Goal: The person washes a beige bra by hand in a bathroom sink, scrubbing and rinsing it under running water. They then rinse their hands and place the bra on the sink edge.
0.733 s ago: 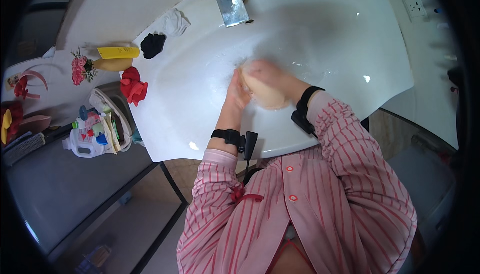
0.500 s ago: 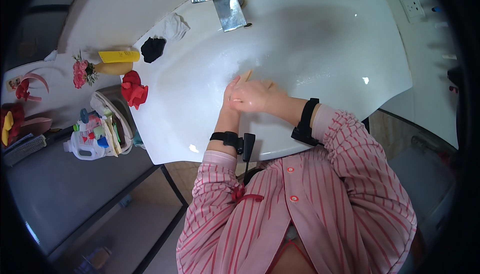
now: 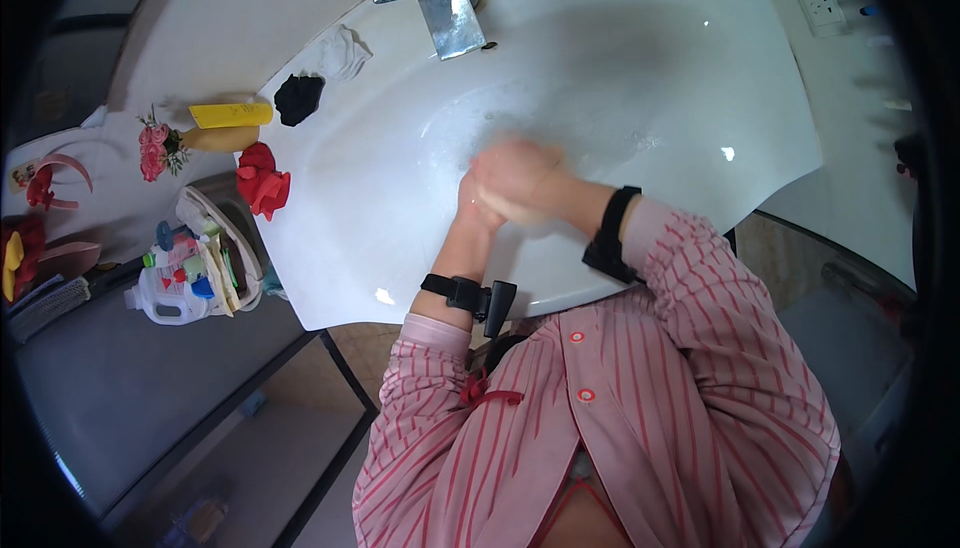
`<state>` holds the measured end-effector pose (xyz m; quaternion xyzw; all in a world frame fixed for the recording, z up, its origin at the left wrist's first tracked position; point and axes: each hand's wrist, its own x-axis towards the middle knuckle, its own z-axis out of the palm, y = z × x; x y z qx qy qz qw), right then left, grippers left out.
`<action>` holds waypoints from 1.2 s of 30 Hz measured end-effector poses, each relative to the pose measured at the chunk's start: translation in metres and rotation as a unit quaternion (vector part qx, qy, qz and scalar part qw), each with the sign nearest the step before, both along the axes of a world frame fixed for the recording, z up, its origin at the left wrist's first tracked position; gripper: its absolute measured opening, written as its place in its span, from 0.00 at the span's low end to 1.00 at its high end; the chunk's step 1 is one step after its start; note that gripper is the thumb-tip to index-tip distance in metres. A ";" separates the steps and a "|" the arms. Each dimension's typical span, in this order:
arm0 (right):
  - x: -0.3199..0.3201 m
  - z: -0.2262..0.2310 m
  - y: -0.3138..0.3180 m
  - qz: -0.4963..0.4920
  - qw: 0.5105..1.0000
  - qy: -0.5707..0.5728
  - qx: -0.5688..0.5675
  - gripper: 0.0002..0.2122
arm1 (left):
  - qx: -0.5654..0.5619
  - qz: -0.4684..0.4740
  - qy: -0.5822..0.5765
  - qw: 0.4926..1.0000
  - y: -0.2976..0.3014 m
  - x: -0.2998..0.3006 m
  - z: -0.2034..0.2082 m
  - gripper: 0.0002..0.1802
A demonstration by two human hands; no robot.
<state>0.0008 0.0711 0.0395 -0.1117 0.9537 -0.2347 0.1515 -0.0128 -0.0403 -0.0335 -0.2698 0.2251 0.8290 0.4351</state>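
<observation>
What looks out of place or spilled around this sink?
Mild untidiness: a red cloth, a black cloth and a white cloth lie crumpled along the left edge of the sink, not folded. No obvious spill or damage shows.

Pink, red-striped shirt [image 3: 650,418] with red-ringed buttons [image 3: 586,396]; black wristbands [image 3: 437,285], seemingly carrying small black boxes [image 3: 499,309].

Soft, even light reaches me off the white basin [image 3: 720,108], with hard glints at its left and right and a grey shadow toward its far side. The right grip [image 3: 515,173] blurs; edges bend into black corners.
</observation>
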 end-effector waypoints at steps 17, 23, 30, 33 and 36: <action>-0.007 -0.069 0.071 -0.308 0.944 0.053 -0.101 0.17 | -0.282 -0.062 -0.043 0.956 -0.016 -0.011 -0.018 0.13; 0.023 -0.084 0.023 -0.116 0.989 -0.038 0.078 0.25 | -0.298 -0.105 0.076 0.946 0.012 0.001 -0.052 0.18; 0.003 -0.080 0.036 -0.083 0.989 -0.125 -0.017 0.25 | -0.288 -0.097 0.185 0.935 0.014 -0.001 -0.019 0.20; 0.015 -0.072 0.045 -0.123 0.955 -0.154 -0.221 0.26 | -0.198 -0.084 0.153 0.965 0.009 -0.006 -0.003 0.15; 0.026 -0.064 0.049 -0.190 0.901 -0.199 -0.334 0.22 | -0.137 -0.124 0.098 0.978 0.009 -0.004 0.010 0.18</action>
